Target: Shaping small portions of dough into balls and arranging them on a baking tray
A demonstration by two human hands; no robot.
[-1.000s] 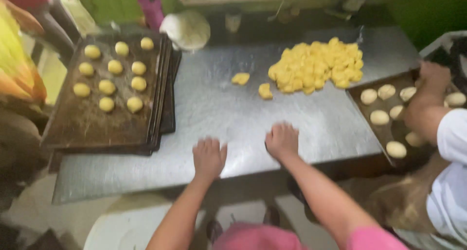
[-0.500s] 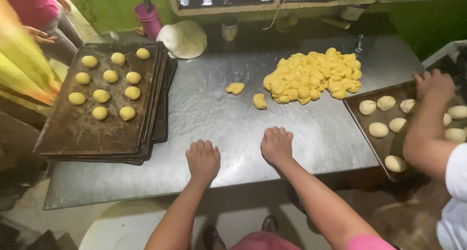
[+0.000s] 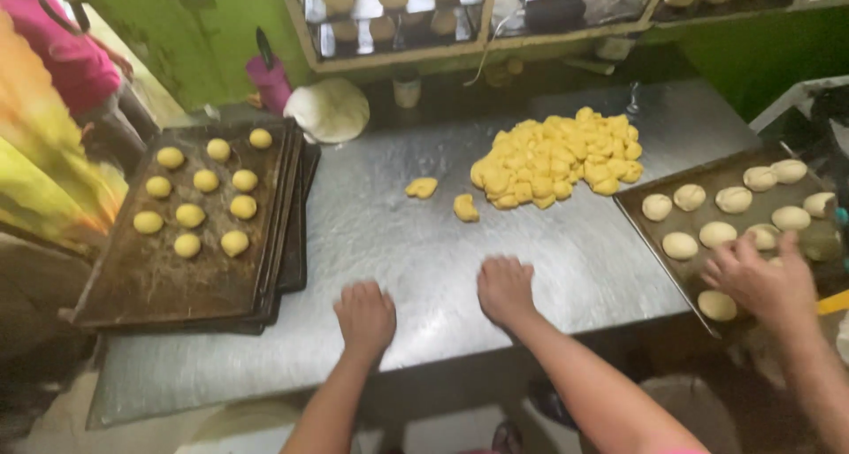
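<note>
Left hand (image 3: 364, 317) and right hand (image 3: 504, 288) press cupped, palms down, on the grey metal counter (image 3: 398, 242), perhaps covering dough; whether they do is hidden; yellow dough heap (image 3: 557, 158) beyond.

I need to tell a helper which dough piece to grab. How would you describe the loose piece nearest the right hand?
Start at the big yellow dough heap on the metal table. Two loose pieces lie left of it. Take the chunky dough piece closer to the heap, nearest the right hand, not the flatter one farther left.

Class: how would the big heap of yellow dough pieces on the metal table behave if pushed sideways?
The heap of dough pieces would probably spread rather than slide whole, being loose chunks. Pieces look soft, so they likely dent. Two strays already lie apart.
</note>
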